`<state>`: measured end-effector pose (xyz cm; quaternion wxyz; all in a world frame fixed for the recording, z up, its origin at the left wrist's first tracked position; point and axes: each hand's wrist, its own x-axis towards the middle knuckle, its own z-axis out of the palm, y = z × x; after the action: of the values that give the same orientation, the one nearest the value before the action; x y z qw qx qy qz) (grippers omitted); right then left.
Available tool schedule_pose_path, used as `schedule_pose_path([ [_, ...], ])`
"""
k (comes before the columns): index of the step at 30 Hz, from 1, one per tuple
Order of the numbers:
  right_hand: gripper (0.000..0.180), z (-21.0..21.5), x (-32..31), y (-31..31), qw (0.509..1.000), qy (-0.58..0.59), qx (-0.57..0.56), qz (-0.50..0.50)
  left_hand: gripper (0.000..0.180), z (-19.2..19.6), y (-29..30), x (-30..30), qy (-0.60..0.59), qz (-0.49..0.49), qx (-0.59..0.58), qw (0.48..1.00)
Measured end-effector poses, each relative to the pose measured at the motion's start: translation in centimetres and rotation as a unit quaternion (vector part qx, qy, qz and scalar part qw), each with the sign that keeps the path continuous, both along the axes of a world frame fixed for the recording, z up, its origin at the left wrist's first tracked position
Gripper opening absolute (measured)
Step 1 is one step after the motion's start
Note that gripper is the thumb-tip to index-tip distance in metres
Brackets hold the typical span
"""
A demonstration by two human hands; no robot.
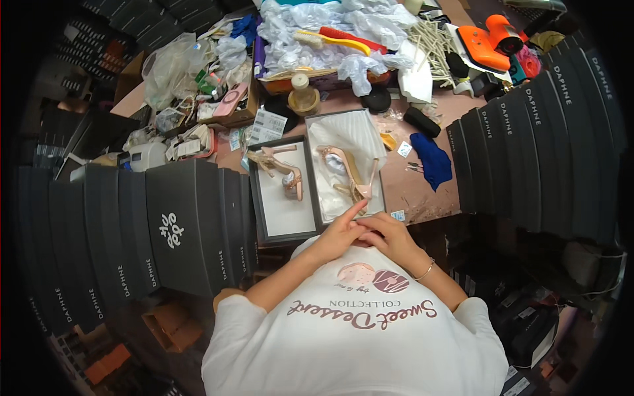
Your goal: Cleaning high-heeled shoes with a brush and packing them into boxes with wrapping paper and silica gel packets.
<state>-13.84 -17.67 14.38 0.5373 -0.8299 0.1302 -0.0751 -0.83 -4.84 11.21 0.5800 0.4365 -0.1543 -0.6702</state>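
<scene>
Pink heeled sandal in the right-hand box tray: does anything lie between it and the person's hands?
Nothing visible does. The left hand and right hand meet at the box tray's near edge, the left forefinger already reaching the pink heeled sandal on its white tissue paper.

The brown worktable (422, 191) bears two open shoeboxes (284, 211) and a blue cloth (432, 160).

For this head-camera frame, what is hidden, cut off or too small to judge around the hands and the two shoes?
Head view only:
- Left hand and right hand touch each other; whether they hold anything between them is hidden by the fingers.
- Sandal in the tissue-lined box: its near end is partly covered by the raised left fingertip.
- Sandal in the box lid: strap details are too small to tell.
- Small bits beside the blue cloth: too small to identify.
</scene>
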Motion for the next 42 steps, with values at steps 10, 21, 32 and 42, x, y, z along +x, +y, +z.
schedule_pose_path([
  [10, 0.014, -2.1, -4.3, -0.1, 0.979, 0.14, 0.062, -0.135, 0.039, -13.7, 8.2, 8.2, -0.591, 0.2, 0.269, 0.734],
  [21, 0.029, -2.8, -2.7, 0.5, 0.985, 0.074, 0.096, -0.121, 0.015, -6.5, 9.5, 6.2, -0.242, 0.041, 0.276, 0.929],
  [32, 0.02, -2.2, -6.1, 0.5, 0.978, 0.052, 0.073, -0.187, 0.019, -3.5, -3.6, -3.0, -0.085, -0.165, 0.112, 0.976],
  [42, 0.022, -15.8, -26.8, -10.1, 0.731, 0.256, -0.451, -0.443, 0.025, -4.9, -1.5, -0.2, -0.149, -0.042, 0.157, 0.975],
])
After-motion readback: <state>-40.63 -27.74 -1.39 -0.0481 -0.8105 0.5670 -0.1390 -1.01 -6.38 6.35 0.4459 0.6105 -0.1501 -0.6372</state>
